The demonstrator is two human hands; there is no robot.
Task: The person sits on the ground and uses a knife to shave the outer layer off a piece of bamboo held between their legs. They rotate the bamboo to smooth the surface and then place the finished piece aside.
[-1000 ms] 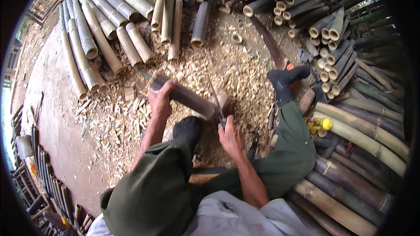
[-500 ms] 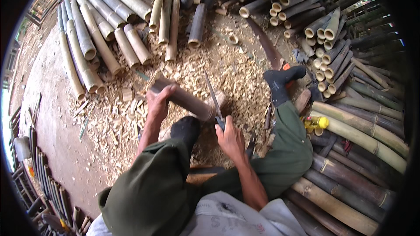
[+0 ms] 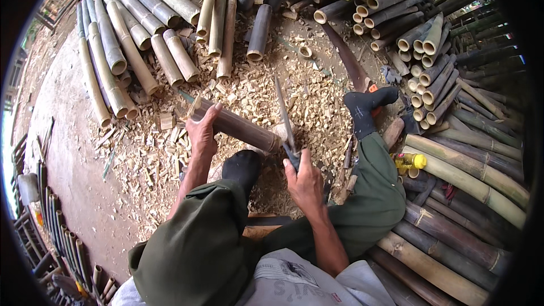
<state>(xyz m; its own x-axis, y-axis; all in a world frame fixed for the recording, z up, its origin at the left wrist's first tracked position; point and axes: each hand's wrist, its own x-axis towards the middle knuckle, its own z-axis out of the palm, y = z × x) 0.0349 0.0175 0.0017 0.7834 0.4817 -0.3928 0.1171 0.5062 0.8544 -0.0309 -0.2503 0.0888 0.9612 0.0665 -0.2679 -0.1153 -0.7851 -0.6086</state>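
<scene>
In my left hand (image 3: 202, 134) is a short brown bamboo piece (image 3: 241, 126), gripped near its far-left end with the thumb on top. The piece lies slanted, its right end lower and close to a pale rounded wood block (image 3: 281, 130), partly hidden. My right hand (image 3: 306, 187) is wrapped round the dark handle of a long-bladed knife (image 3: 284, 107). Its narrow blade points away from me, beside the right end of the bamboo; whether the two touch, I cannot tell.
Wood chips (image 3: 306, 88) cover the ground. Bamboo poles (image 3: 136, 11) lie at the far left, cut tubes (image 3: 391, 5) are stacked at the far right, and thick poles (image 3: 453, 226) lie at my right beside a yellow bottle (image 3: 411, 161). A saw (image 3: 348, 59) lies beyond my right foot.
My right hand and the knife have shifted slightly right, and the blade stands a little more upright. My left hand's grip on the bamboo has tilted slightly, with the piece still held.
</scene>
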